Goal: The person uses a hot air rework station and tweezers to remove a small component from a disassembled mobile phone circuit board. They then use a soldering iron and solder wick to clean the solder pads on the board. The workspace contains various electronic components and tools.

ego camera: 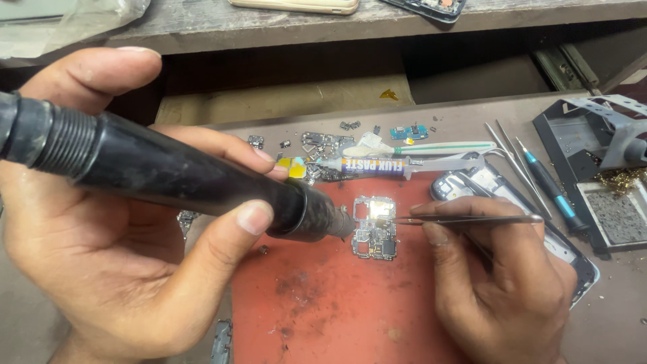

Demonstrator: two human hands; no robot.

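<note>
1. Head view, the hands: the left hand (pixel 128 222) is wrapped around a black hot-air handpiece (pixel 168 178), thumb and fingers closed on its barrel, its metal nozzle aimed at the top of a small phone circuit board (pixel 375 228). The right hand (pixel 502 276) pinches a pair of metal tweezers (pixel 468 219), whose tips reach the board's right edge near a bright metal shield.
2. Head view, the work: the circuit board lies flat on a red mat (pixel 337 303) on the table (pixel 465 121), between the two hands.
3. Head view, progress: the board is already out of the phone; a phone frame (pixel 492 189) lies just behind the right hand. A flux syringe (pixel 377 165) lies above the board, untouched. Heating and gripping look under way; the part at the tweezer tips appears seated on the board, not lifted, though it is too small to be sure.
4. Head view, surroundings: small loose parts (pixel 323 143) lie scattered behind the mat, spare tweezers and a blue-handled tool (pixel 549 189) to the right, and a grey stand (pixel 600 135) with brass wool beyond.
</note>
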